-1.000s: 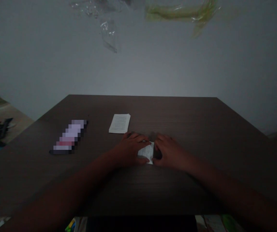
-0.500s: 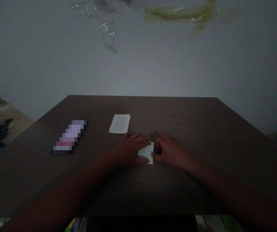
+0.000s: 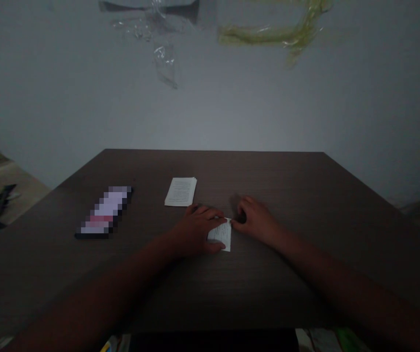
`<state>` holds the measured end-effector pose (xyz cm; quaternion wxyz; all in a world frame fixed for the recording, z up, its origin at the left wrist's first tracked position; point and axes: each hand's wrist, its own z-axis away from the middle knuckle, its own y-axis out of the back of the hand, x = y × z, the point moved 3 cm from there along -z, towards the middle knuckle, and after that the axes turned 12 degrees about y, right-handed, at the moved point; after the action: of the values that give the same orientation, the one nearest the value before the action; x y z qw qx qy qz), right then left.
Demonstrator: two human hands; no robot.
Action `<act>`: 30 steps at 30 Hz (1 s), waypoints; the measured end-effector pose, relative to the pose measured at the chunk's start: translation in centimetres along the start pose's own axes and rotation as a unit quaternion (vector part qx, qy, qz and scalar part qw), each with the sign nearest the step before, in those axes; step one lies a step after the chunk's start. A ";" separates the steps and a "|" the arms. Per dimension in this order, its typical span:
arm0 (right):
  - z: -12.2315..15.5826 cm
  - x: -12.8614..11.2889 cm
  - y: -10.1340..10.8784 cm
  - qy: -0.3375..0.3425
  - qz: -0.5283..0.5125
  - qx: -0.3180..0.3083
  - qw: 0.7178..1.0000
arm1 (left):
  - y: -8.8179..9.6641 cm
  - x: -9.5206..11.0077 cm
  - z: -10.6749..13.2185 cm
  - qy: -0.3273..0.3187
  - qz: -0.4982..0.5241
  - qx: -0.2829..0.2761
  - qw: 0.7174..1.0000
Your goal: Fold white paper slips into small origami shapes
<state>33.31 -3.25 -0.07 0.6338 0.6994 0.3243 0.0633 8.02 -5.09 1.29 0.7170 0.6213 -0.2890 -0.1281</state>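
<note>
A small folded printed paper [image 3: 222, 234] lies on the dark wooden table [image 3: 305, 205] in front of me. My left hand [image 3: 195, 229] lies flat over its left part, fingers and thumb pressing it down. My right hand [image 3: 255, 221] rests just right of the paper with fingers curled, a fingertip touching the paper's top right corner. Whether that hand grips anything is unclear in the dim light.
A stack of printed sheets [image 3: 181, 191] lies behind my left hand. A long flat blurred object [image 3: 104, 212] lies at the left of the table. Crumpled clear and yellowish plastic [image 3: 268, 29] hangs on the grey wall behind.
My right hand has slid up and right along the paper's edge, uncovering more of the sheet. The left hand stays pressed on the paper. The view tilted slightly.
</note>
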 end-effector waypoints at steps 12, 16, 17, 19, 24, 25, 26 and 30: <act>0.4 -0.5 -1.9 0.116 -0.045 0.002 0.992 | 0.0 0.0 -0.2 0.016 0.008 0.017 1.000; -0.1 -0.1 -2.3 0.099 -0.040 0.018 0.994 | -0.3 0.0 -0.4 0.021 0.010 0.015 1.000; -0.1 -0.1 -2.4 0.098 -0.040 0.018 0.994 | -0.3 0.0 -0.3 0.021 0.009 0.016 1.000; -0.1 0.0 -2.4 0.102 -0.042 0.016 0.994 | -0.1 0.1 -0.2 0.020 0.009 0.016 1.000; 0.6 0.0 -1.9 0.137 -0.073 0.009 0.988 | 0.3 0.2 -0.1 0.035 0.019 0.007 0.999; 0.8 -0.1 -1.8 0.146 -0.081 0.006 0.986 | 0.3 0.3 -0.1 0.040 0.019 0.001 0.999; 1.0 -0.2 -1.7 0.155 -0.090 0.002 0.984 | 0.3 0.3 -0.1 0.044 0.020 -0.004 0.999; 1.5 -0.6 -1.5 0.189 -0.118 -0.006 0.975 | 0.1 0.3 -0.3 0.048 0.019 -0.011 0.999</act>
<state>33.05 -4.88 -1.51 0.5681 0.6278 0.5181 0.1212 8.37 -4.97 1.45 0.7388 0.6136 -0.2645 -0.0879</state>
